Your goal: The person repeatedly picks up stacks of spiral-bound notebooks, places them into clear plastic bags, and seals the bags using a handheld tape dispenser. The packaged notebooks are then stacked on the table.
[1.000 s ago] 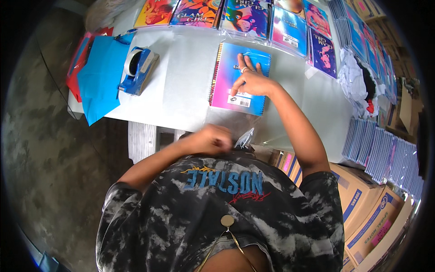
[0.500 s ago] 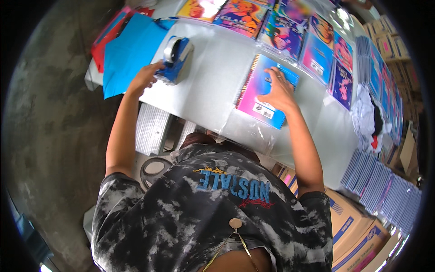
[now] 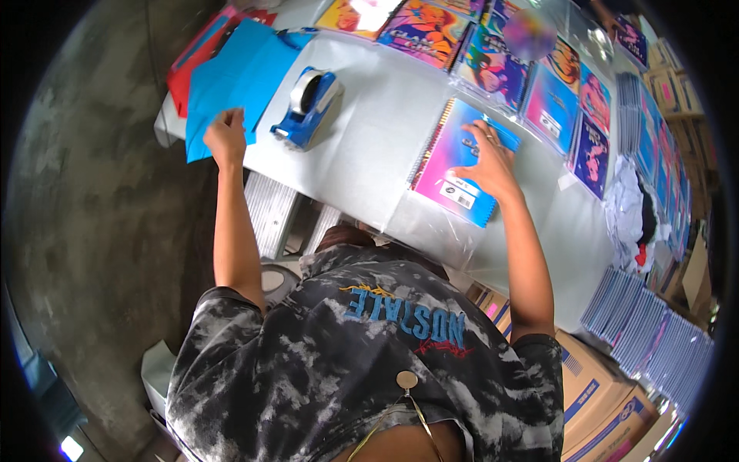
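Observation:
My left hand (image 3: 225,138) is closed in a pinch above the edge of a blue sheet or bag (image 3: 231,85). Anything between its fingertips is too small to make out. To its right on the table (image 3: 369,100) stands a blue tape dispenser (image 3: 306,112) with a roll of tape, apart from the hand. My right hand (image 3: 493,165) rests with spread thumb and fingers on a pink and blue spiral notebook (image 3: 443,165), whose coil is on the left. A white label with a barcode shows on the cover near the thumb.
Rows of colourful notebooks (image 3: 493,69) lie along the far side, some under clear plastic. Crumpled white paper or plastic (image 3: 627,204) sits at the right edge. Stacked notebooks (image 3: 647,323) and cardboard boxes (image 3: 596,393) stand at lower right. Red material (image 3: 185,73) lies far left.
My left hand has left the tape dispenser and moved left, over the blue sheet. My right hand stays on the notebook. The whole view has shifted slightly.

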`<action>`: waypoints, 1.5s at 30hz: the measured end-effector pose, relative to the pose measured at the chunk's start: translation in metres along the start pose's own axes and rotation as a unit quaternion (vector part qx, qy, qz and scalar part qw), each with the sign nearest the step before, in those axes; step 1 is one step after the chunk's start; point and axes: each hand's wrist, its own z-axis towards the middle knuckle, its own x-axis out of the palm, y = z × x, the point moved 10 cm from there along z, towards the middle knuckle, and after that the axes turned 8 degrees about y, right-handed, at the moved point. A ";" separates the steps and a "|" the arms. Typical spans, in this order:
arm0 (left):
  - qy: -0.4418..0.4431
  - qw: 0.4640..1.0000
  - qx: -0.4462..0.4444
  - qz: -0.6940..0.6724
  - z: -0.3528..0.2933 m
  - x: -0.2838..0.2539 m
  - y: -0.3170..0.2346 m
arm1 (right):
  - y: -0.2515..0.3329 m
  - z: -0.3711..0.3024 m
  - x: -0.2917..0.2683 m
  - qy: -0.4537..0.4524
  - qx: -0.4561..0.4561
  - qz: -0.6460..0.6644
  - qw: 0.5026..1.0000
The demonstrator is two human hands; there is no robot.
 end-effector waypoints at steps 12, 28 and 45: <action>0.523 0.702 0.310 0.370 -0.108 0.255 -0.285 | -0.011 -0.002 0.002 -0.016 -0.018 -0.010 1.000; 0.367 0.719 0.224 -0.546 -0.123 0.133 -0.289 | -0.005 -0.089 -0.067 -0.293 -0.144 0.530 0.783; 0.082 0.879 0.368 -0.291 -0.147 0.105 -0.288 | -0.023 -0.092 -0.086 -0.494 -0.007 0.486 0.721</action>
